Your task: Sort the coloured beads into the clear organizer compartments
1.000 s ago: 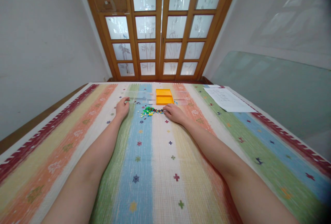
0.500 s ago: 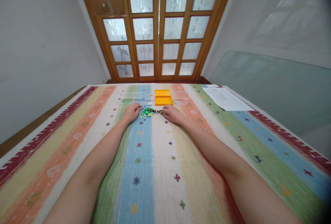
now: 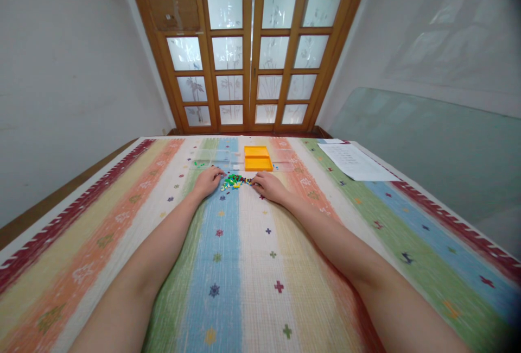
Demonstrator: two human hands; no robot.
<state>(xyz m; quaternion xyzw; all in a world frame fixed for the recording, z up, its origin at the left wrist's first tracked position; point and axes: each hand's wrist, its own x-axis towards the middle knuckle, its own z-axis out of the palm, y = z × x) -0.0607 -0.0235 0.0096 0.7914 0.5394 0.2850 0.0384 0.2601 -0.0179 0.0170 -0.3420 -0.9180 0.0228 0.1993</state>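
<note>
A small heap of tiny coloured pieces (image 3: pixel 234 181), green, yellow and blue, lies on the striped cloth (image 3: pixel 244 266). My left hand (image 3: pixel 208 180) rests at the heap's left edge with its fingers curled toward the pieces. My right hand (image 3: pixel 266 183) rests at the heap's right edge, fingertips touching the pieces. Whether either hand pinches a piece is too small to tell. Just behind the heap stands an orange tray (image 3: pixel 258 158), flanked by clear shallow trays (image 3: pixel 211 159); the left one holds a few green pieces.
A white printed sheet (image 3: pixel 355 162) lies at the back right of the cloth. A glass panel (image 3: pixel 427 146) leans along the right wall. Wooden doors with frosted panes (image 3: pixel 248 49) stand behind the table.
My left hand moved from the clear tray at the left back to the heap's left edge. My right hand stayed at the heap's right edge. The camera tilted slightly.
</note>
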